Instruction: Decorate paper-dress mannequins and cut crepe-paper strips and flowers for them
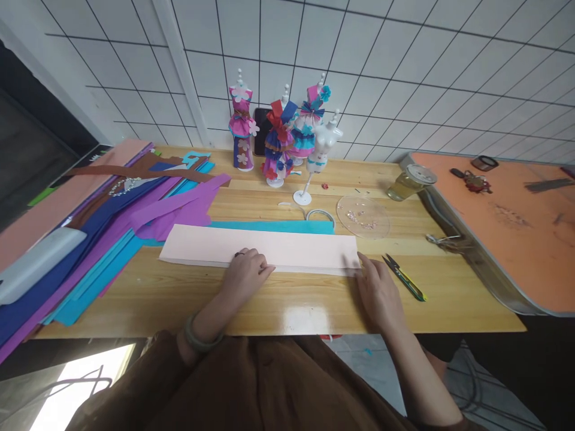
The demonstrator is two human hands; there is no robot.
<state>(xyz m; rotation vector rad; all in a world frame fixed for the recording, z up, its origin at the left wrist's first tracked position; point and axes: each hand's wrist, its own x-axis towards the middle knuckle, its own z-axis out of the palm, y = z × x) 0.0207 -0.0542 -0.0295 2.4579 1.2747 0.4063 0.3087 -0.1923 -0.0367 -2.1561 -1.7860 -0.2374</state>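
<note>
A long, pale pink folded fabric sheet (287, 246) lies across the table in front of me. My left hand (247, 267) rests on its front edge, fingers curled and thumb pointing right along the fold. At the sheet's right end, my right hand (380, 290) has its thumb and index finger at the short edge; the other fingers are bent. Behind the sheet, a turquoise strip (274, 227) is partly covered by it. Green-and-black thread snips (404, 277) lie just right of my right hand.
Several miniature dress forms (277, 143) stand at the back. Coloured fabric pieces (108, 221) and a white case (42, 263) lie left. A tape ring (320, 216), a clear dish (363, 216) with small beads, a jar (411, 181) and an orange-lined tray (507, 233) are right.
</note>
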